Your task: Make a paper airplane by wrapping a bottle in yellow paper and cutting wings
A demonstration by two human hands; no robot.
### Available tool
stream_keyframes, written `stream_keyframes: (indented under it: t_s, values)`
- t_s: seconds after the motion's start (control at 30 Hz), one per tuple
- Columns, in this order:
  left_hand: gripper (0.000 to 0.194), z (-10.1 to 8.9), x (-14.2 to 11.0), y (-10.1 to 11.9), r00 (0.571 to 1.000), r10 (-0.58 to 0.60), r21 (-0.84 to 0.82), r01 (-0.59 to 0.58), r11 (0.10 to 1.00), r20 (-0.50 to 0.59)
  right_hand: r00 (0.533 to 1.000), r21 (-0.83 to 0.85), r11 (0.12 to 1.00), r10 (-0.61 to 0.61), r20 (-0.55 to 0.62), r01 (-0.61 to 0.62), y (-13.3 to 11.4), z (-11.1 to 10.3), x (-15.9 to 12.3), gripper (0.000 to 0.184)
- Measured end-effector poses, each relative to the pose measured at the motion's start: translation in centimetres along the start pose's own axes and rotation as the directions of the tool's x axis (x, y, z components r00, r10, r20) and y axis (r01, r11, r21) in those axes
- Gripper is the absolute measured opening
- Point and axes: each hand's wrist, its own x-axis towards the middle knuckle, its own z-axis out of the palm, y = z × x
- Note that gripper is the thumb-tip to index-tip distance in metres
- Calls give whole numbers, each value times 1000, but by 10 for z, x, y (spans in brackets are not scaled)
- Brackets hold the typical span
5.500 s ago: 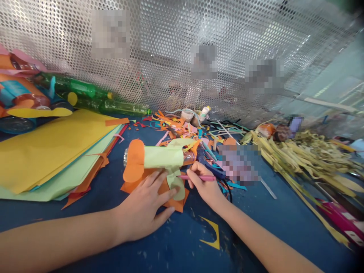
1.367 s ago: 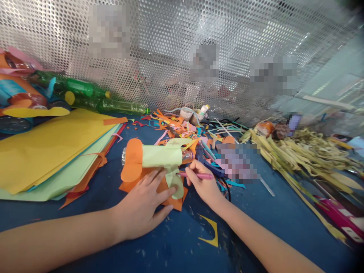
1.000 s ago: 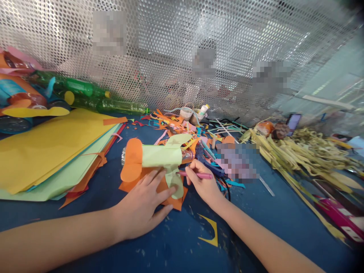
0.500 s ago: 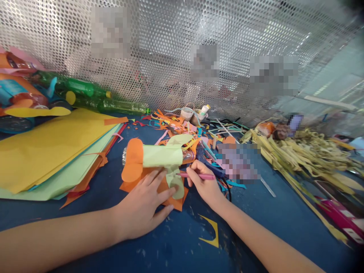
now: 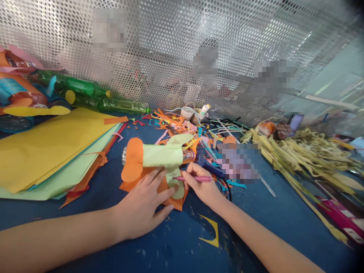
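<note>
The pink pen (image 5: 203,178) is being gripped by the right hand (image 5: 204,192); its tip is being shifted lower on the green flap (image 5: 178,188) — marking is seemingly being continued; orange paper (image 5: 162,185) is being pressed by the spread left hand (image 5: 140,208), the wrapped bottle (image 5: 162,156) lying just beyond.

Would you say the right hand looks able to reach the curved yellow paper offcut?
Probably yes: the curved yellow paper offcut lies uncovered close by on the blue table, though the right hand holds a pink pen.
</note>
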Motion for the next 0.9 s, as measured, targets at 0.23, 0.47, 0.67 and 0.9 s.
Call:
stream_keyframes:
  t_s: [0.23,0.47,0.67,0.9]
  values:
    - [39,-1,1,1,1000,-2,4,2,1000,23,999,-24,1000,16,-34,-17,-3,0,0,27]
    - [40,0,0,0,1000,-1,6,1,1000,-1,1000,3,1000,15,9,-15,-3,-1,1,26]
    - [41,-1,1,0,1000,-1,19,0,1000,26,999,-18,999,32,-45,-32,-1,0,1,25]
    - [41,-1,1,1,1000,1,27,-2,1000,31,1000,3,1000,25,-15,-25,-1,0,-2,25]
